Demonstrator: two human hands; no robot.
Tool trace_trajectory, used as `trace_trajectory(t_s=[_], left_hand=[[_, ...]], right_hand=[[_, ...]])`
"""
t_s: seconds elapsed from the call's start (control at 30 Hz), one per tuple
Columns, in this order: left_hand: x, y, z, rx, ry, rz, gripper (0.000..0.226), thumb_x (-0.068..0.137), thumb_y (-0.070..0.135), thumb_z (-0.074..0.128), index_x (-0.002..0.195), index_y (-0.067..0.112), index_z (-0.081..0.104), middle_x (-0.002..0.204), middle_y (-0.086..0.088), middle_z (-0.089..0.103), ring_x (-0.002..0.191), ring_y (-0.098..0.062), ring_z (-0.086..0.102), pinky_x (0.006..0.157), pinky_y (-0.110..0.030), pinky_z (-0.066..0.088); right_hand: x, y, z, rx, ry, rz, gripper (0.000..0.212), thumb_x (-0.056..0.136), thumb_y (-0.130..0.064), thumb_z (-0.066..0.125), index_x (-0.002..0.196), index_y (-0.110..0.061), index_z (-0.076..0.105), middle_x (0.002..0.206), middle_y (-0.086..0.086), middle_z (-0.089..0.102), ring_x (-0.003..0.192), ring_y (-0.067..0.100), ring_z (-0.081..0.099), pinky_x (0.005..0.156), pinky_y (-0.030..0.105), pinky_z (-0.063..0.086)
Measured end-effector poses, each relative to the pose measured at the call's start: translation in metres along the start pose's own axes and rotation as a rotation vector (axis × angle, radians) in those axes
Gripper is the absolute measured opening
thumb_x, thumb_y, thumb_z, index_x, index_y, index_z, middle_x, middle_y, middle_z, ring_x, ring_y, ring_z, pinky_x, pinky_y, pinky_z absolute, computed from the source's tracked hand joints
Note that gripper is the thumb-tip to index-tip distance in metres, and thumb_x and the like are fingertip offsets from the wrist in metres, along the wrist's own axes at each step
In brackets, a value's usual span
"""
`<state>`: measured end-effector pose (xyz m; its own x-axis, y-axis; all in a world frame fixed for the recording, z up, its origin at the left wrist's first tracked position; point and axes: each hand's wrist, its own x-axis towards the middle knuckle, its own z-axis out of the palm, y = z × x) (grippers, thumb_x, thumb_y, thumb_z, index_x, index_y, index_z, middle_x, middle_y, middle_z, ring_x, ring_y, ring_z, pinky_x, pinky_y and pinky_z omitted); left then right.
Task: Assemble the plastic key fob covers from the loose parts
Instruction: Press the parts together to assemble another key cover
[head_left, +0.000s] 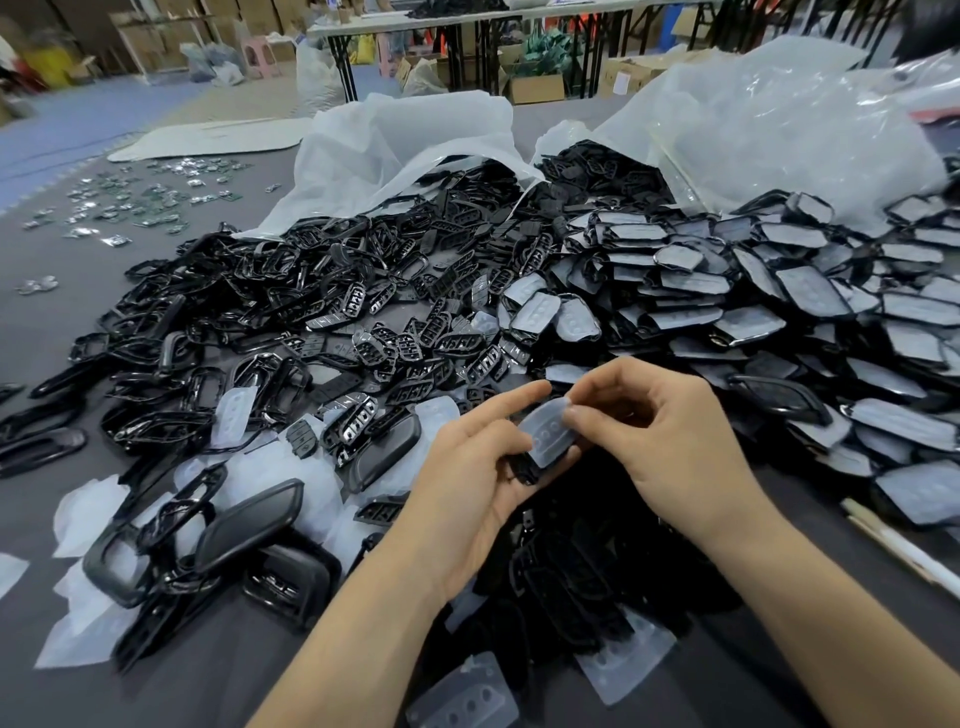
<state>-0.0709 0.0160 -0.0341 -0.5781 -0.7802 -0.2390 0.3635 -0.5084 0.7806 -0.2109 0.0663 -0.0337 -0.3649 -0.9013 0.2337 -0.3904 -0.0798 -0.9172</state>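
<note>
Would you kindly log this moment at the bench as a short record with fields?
left hand: holds a black shell under the translucent button pad
right hand: pinches the pad's upper edge
left heap: loose black frames
right heap: covers with pads fitted
behind: two open white sacks

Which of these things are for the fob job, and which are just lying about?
Job: clear pad, pinched by left hand and right hand; black frames; button plates; stacked covers.
Lying about: white sacks; small packets far left; pale stick; cardboard boxes.
</note>
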Motion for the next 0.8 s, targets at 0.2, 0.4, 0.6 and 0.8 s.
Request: trace_trajectory(t_s=[0.2, 0.4, 0.6, 0.8], left_hand=[[0.001, -0.006, -0.002, 0.109, -0.010, 0.041, 0.041, 0.088, -0.019, 0.039, 0.108, 0.004, 0.067, 0.100, -0.013, 0.073, 0.086, -0.018, 0.070, 0.078, -0.027, 0.058], [0.000, -0.007, -0.002, 0.162, -0.042, 0.077, 0.039, 0.090, -0.017, 0.047, 0.112, 0.008, 0.066, 0.105, -0.008, 0.072, 0.096, -0.016, 0.069, 0.081, -0.025, 0.056], [-0.003, -0.008, -0.001, 0.142, -0.066, 0.096, 0.039, 0.091, -0.014, 0.047, 0.102, 0.013, 0.073, 0.113, -0.014, 0.069, 0.101, -0.020, 0.069, 0.080, -0.026, 0.056], [-0.004, -0.006, -0.002, 0.205, -0.129, 0.128, 0.037, 0.092, -0.012, 0.045, 0.108, 0.012, 0.068, 0.103, -0.003, 0.073, 0.100, -0.014, 0.068, 0.081, -0.025, 0.056]], right_hand=[[0.001, 0.002, 0.002, 0.006, 0.034, 0.010, 0.018, 0.076, -0.006, 0.076, 0.073, -0.021, 0.068, 0.069, -0.004, 0.069, 0.062, 0.009, 0.063, 0.064, 0.020, 0.051], [0.001, 0.002, -0.001, 0.082, 0.049, 0.043, 0.017, 0.075, -0.007, 0.077, 0.071, -0.021, 0.067, 0.070, -0.003, 0.070, 0.065, 0.008, 0.064, 0.064, 0.015, 0.048], [0.003, 0.003, -0.003, 0.156, 0.024, 0.117, 0.015, 0.075, -0.007, 0.076, 0.079, -0.018, 0.066, 0.061, -0.006, 0.056, 0.056, 0.004, 0.050, 0.057, 0.011, 0.042], [0.004, 0.000, -0.009, 0.229, -0.061, 0.203, 0.008, 0.077, -0.010, 0.074, 0.078, -0.016, 0.069, 0.061, -0.007, 0.064, 0.049, -0.001, 0.051, 0.049, 0.010, 0.040]])
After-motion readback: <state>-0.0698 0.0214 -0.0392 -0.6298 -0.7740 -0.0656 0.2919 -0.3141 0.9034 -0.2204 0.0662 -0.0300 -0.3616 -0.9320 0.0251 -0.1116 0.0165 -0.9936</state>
